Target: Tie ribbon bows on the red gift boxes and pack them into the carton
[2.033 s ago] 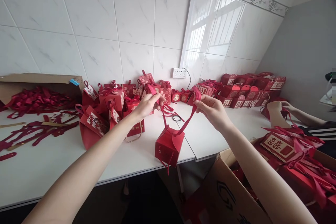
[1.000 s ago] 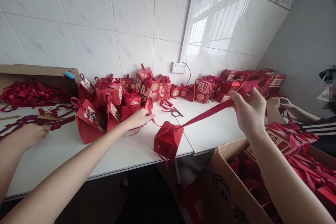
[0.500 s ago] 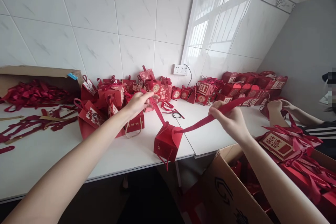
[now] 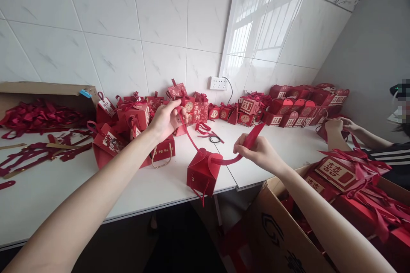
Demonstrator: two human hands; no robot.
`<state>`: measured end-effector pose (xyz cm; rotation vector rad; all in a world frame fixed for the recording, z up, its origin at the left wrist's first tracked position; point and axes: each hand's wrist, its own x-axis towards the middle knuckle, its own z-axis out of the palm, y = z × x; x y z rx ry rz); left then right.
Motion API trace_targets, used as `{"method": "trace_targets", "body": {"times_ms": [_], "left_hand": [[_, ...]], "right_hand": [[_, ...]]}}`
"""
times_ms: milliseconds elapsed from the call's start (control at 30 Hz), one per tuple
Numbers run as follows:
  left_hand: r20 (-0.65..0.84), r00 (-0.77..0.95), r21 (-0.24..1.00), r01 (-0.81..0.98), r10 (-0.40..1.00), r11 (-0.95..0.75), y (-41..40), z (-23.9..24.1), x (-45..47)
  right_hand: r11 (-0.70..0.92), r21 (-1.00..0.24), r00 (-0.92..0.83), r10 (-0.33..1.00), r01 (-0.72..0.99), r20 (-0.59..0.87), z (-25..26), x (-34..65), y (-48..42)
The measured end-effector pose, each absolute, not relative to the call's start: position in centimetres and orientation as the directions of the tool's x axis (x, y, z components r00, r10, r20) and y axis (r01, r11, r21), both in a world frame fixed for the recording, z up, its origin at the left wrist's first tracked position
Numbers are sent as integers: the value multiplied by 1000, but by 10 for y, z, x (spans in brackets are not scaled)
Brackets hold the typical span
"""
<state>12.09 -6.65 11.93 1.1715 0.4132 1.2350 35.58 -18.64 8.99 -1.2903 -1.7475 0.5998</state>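
Note:
A small red gift box [image 4: 202, 173] with a dangling red tassel stands at the front edge of the white table [image 4: 137, 198]. Red ribbon [image 4: 229, 162] comes out of both sides of its top. My left hand [image 4: 169, 120], up and left of the box, is closed on one end of the ribbon, which runs taut down to the lid. On the right, my right hand [image 4: 254, 149] pinches the other length, which sags between the box and my fingers; its loose tip sticks up past them.
Left are a carton [image 4: 48, 87] of ribbons and loose straps [image 4: 41, 153]. Finished-looking red boxes [image 4: 134, 113] line the wall below a power strip [image 4: 218, 83]. A full carton [image 4: 272, 217] sits front right. Another person's hands [image 4: 341, 126] work at far right.
My right hand has moved left and down toward the box, and its side of the ribbon has gone slack. My left hand has shifted slightly left, still holding its end.

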Motion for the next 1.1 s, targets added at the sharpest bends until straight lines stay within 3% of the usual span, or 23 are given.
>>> {"method": "trace_targets", "body": {"times_ms": [233, 467, 567, 700, 933, 1100], "left_hand": [[401, 382, 832, -533, 833, -155, -68, 121, 126], [512, 348, 857, -268, 785, -441, -70, 116, 145], [569, 370, 814, -130, 734, -566, -73, 113, 152], [567, 403, 791, -23, 718, -612, -80, 110, 156], [568, 415, 793, -44, 711, -608, -90, 110, 160], [581, 475, 791, -136, 661, -597, -94, 113, 163]], "right_hand": [[345, -884, -61, 937, 315, 344, 93, 355, -180], [473, -842, 49, 864, 260, 500, 96, 343, -162], [457, -869, 147, 862, 191, 486, 95, 335, -154], [471, -878, 206, 853, 92, 479, 94, 326, -149], [524, -848, 174, 845, -78, 506, 99, 320, -148], [509, -854, 209, 851, -104, 482, 103, 316, -145]]}}
